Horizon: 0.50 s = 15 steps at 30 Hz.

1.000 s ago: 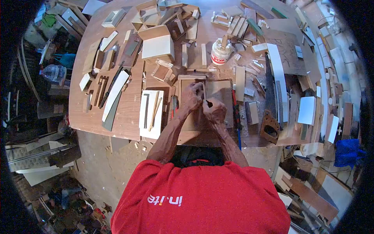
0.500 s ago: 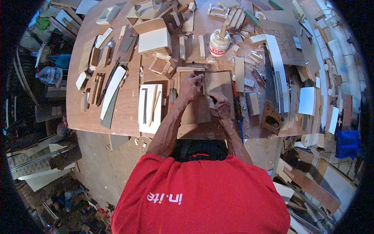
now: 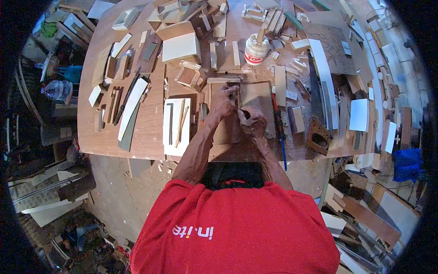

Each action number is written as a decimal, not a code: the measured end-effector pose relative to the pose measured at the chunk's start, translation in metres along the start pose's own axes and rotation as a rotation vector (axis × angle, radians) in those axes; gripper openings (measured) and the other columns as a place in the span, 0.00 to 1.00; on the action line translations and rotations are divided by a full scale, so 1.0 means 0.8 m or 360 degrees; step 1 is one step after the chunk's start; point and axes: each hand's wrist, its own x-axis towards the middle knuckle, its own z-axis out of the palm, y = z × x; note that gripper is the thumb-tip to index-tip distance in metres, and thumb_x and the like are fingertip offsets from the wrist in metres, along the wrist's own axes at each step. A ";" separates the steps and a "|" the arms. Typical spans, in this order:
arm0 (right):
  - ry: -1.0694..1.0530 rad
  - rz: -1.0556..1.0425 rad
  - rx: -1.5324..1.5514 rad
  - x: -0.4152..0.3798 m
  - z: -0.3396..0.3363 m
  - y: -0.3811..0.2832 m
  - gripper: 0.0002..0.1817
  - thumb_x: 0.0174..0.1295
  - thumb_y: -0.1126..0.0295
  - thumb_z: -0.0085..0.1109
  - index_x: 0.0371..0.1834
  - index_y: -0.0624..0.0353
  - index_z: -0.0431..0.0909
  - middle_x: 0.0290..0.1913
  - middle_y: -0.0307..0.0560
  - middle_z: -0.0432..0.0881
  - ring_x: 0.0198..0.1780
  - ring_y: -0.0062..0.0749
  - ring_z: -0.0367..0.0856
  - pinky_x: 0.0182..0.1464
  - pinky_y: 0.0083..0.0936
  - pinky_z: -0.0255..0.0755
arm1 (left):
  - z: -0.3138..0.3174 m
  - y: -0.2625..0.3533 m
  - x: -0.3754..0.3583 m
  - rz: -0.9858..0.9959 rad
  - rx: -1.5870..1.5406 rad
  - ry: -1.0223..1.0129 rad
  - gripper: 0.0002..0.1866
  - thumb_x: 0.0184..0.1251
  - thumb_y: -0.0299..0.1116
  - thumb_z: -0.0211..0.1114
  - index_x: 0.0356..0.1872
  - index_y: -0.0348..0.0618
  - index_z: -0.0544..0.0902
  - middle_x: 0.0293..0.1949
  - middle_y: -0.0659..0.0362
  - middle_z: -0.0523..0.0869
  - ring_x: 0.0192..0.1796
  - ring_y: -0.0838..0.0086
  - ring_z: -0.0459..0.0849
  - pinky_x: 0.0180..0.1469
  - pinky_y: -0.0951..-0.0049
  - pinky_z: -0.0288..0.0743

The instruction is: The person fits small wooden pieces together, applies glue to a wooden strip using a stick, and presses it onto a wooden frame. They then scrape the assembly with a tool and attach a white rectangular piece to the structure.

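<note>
A shallow wooden box (image 3: 218,123) with raised edges lies at the table's near side. My left hand (image 3: 225,101) reaches over its far half, fingers closed round a thin wooden strip (image 3: 237,97) along its right side. My right hand (image 3: 252,121) is curled beside it, thumb and fingertips pinched at the strip's near end. The fingers partly hide the strip. A flat brown board (image 3: 260,95) lies just right of the box, partly under my right hand.
Beyond my hands stands a white glue jar (image 3: 256,51) with a stick in it. Small wooden boxes (image 3: 181,47) and offcuts lie around. At left is a white board (image 3: 172,132) with strips; at right, a red-and-blue tool (image 3: 279,125). The table's front edge is close.
My right hand has shifted left, closer to my left hand and the wooden strip. My left hand stays at nearly the same place.
</note>
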 end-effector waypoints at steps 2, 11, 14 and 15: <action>-0.0057 0.0009 -0.0115 0.002 0.005 0.005 0.11 0.54 0.60 0.67 0.32 0.55 0.84 0.33 0.50 0.85 0.35 0.48 0.84 0.37 0.38 0.76 | 0.001 -0.001 0.000 -0.0082 -0.0001 -0.0008 0.22 0.53 0.29 0.64 0.53 0.45 0.83 0.44 0.46 0.83 0.46 0.51 0.82 0.48 0.59 0.77; -0.0208 0.0273 -0.0311 0.013 0.005 -0.020 0.13 0.56 0.58 0.62 0.29 0.57 0.83 0.29 0.54 0.83 0.32 0.50 0.83 0.35 0.40 0.76 | 0.002 -0.006 -0.001 -0.0014 0.0049 0.0010 0.30 0.42 0.25 0.58 0.55 0.42 0.82 0.42 0.48 0.80 0.42 0.53 0.81 0.48 0.63 0.77; 0.0108 -0.0303 -0.0123 -0.012 0.045 0.059 0.13 0.55 0.59 0.63 0.27 0.58 0.82 0.27 0.54 0.83 0.30 0.50 0.83 0.34 0.40 0.75 | 0.001 -0.005 -0.002 -0.0033 0.0054 -0.0006 0.30 0.42 0.26 0.57 0.55 0.42 0.82 0.41 0.48 0.79 0.42 0.54 0.81 0.47 0.63 0.76; 0.0438 -0.0859 0.0087 -0.029 0.073 0.110 0.12 0.55 0.59 0.63 0.26 0.58 0.82 0.26 0.53 0.83 0.29 0.50 0.83 0.33 0.39 0.75 | 0.001 -0.004 -0.002 -0.0031 0.0054 -0.0007 0.30 0.42 0.26 0.57 0.55 0.42 0.82 0.41 0.48 0.79 0.42 0.54 0.81 0.47 0.63 0.76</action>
